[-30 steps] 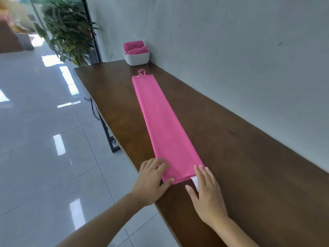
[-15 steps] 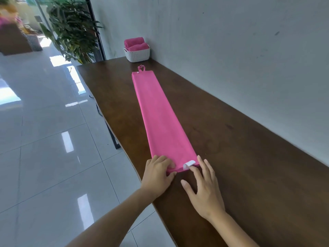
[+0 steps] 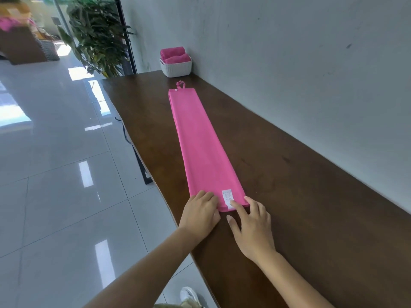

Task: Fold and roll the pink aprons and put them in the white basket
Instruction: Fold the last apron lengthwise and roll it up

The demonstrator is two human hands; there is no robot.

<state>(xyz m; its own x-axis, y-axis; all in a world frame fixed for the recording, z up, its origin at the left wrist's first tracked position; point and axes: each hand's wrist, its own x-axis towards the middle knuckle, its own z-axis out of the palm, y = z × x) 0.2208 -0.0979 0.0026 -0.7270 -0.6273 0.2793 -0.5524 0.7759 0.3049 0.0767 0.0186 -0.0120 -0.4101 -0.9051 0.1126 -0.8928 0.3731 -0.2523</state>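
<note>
A pink apron [image 3: 200,141] lies folded into a long narrow strip on the brown table [image 3: 311,207], running away from me toward the white basket [image 3: 176,68]. Its near end is turned over, so a white label [image 3: 227,196] shows on top. My left hand [image 3: 200,214] grips the left corner of that near end with bent fingers. My right hand [image 3: 251,227] rests beside it, straight fingers touching the label and the right corner. The basket holds two rolled pink aprons [image 3: 173,54].
A grey wall [image 3: 289,63] runs along the table's right side. The table's left edge drops to a glossy tiled floor [image 3: 55,174]. A potted plant [image 3: 97,36] stands past the far end. My shoe [image 3: 189,294] shows below.
The near end of the strip has been turned over away from me. The white label, which stuck out under the edge, now lies on top. Both hands shifted forward with it.
</note>
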